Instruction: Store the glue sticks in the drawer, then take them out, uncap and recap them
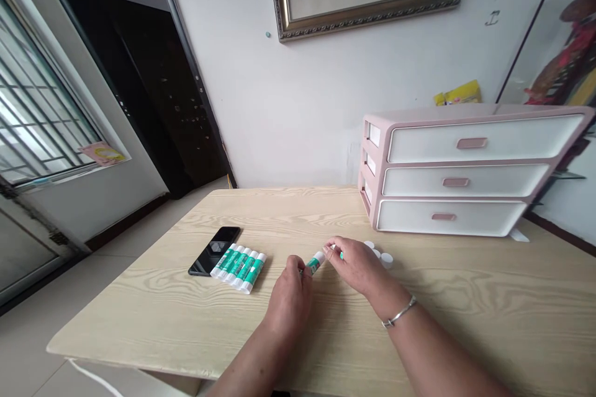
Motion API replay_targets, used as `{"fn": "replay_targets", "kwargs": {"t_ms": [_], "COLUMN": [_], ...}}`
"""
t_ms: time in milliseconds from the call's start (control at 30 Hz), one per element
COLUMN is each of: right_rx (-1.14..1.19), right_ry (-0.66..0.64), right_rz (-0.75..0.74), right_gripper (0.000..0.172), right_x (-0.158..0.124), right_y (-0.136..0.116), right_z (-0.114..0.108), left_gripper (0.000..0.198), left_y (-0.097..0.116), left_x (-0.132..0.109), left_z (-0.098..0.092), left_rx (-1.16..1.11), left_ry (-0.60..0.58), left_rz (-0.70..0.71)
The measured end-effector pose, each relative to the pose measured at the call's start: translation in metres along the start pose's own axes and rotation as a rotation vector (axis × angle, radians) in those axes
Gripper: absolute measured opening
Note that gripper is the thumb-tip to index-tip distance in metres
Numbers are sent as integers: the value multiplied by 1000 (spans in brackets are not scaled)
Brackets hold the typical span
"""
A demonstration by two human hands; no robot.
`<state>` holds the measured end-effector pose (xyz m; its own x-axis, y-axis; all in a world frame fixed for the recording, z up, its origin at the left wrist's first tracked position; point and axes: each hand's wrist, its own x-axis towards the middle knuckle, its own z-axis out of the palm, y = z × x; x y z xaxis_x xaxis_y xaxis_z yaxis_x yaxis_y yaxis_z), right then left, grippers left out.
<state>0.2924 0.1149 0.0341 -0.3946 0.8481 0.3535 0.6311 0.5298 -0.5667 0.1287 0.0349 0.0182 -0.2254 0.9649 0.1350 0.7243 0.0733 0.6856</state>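
My left hand [292, 288] is closed around a green-and-white glue stick [315, 262], its white end tilted up to the right. At that end, the thumb and fingers of my right hand [351, 263] are pinched together. What lies between them is mostly hidden, though a bit of white shows. Behind my right hand are several small white round pieces [386, 260], partly covered; whether they are loose caps or ends of sticks I cannot tell. Left of my left hand, several glue sticks [238, 268] lie side by side in a row.
A black phone [215, 249] lies against the row of sticks on the wooden table [153, 316]. At the back right stands a pink-and-white drawer unit [454, 183], with a yellow packet [459, 93] behind its top. A framed picture [372, 15] hangs on the wall.
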Motion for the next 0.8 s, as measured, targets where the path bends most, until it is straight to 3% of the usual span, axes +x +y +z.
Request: {"fn": "replay_targets", "kwargs": {"t_ms": [133, 233, 400, 533, 700, 800], "right_rx": [155, 317, 332, 329, 397, 477], "right_ry": [-64, -82, 31, 44, 11, -34], "right_rz": [-6, 19, 109, 84, 75, 58], "right_gripper": [41, 43, 25, 26, 30, 30], "right_x": [-1, 1, 2, -2, -6, -11], "right_y": [-4, -3, -5, -12, -25, -35], "right_z": [4, 12, 22, 17, 6, 8], "left_gripper": [29, 29, 29, 25, 40, 46], "left_y": [-11, -11, 2, 19, 24, 18], "left_x": [-5, -10, -13, -12, -14, -18], "left_z": [-1, 0, 1, -1, -17, -24], "left_rx": [-350, -378, -21, 203, -165, -445], "left_ry": [-20, -107, -113, -163, -324, -481], "left_rz": [71, 150, 249, 205, 208, 105]}}
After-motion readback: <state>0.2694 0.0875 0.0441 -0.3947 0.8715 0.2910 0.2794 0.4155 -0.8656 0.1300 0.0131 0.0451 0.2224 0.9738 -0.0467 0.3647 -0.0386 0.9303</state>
